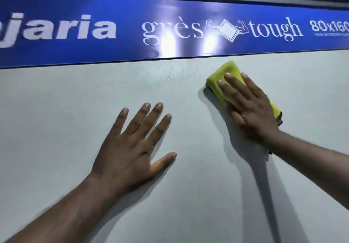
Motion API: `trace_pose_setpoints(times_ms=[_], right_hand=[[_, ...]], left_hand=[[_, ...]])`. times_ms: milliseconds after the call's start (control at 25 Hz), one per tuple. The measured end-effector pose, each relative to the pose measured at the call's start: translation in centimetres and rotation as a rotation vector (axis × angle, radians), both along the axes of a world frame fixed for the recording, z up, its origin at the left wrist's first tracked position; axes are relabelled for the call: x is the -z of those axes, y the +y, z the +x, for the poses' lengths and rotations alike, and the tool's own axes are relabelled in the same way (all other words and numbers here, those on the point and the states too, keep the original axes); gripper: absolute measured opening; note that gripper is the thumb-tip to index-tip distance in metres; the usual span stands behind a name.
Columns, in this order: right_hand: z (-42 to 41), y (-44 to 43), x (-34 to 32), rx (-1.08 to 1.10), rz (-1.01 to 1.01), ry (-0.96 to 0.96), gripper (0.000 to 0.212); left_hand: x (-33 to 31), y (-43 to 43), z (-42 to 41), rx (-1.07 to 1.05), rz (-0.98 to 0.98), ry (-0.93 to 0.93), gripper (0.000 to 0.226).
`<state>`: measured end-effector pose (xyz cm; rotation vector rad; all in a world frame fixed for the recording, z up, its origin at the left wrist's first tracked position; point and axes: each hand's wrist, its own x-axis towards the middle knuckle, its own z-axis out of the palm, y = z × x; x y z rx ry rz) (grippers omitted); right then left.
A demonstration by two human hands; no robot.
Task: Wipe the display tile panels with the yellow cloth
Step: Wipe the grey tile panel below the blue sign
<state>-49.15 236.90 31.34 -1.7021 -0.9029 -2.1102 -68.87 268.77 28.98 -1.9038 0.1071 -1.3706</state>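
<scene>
1. Yellow microfibre cloth (222,69), folded into a thick pad with a dark trim, lies flat against the pale grey matte tile panel (56,120). It sits at upper right, just below the glossy blue printed banner strip (113,25).
2. Right hand (247,106): fingers straight and close together, palm and fingers pressing the pad onto the panel. No pinch seen.
3. Left hand (136,144): fingers spread, flat on bare panel, left of the cloth and apart from it. Probably bracing.
4. Handling, judged: the cloth looks soft, light and compliant. It should slide easily on smooth tile, but may bunch or unfold. Best hold is flat pressure over its middle, fingertips toward the leading edge.
5. The panel looks stiff and smooth. Faint pale specks (170,74) show left of the cloth, near the banner.
6. In the way: the banner's lower edge, close above the pad, limits an upward stroke. The left hand lies across any long leftward sweep.
</scene>
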Motion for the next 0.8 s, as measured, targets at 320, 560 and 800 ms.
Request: trace_pose_setpoints(times_ms=[320, 560, 800], right_hand=[[-6.6, 9.5, -1.1, -0.026, -0.081, -0.019, 0.058], [-11.5, 15.8, -0.2, 0.018, -0.345, -0.168, 0.054], [-15.2, 22.7, 0.6, -0.075, 0.008, -0.003, 0.052]], left_hand=[[-0.5, 6.9, -4.7, -0.044, -0.072, -0.057, 0.088], [-0.2, 12.1, -8.7, -0.061, -0.049, -0.045, 0.088], [-0.3, 20.7, -15.0, -0.085, -0.071, -0.029, 0.087]])
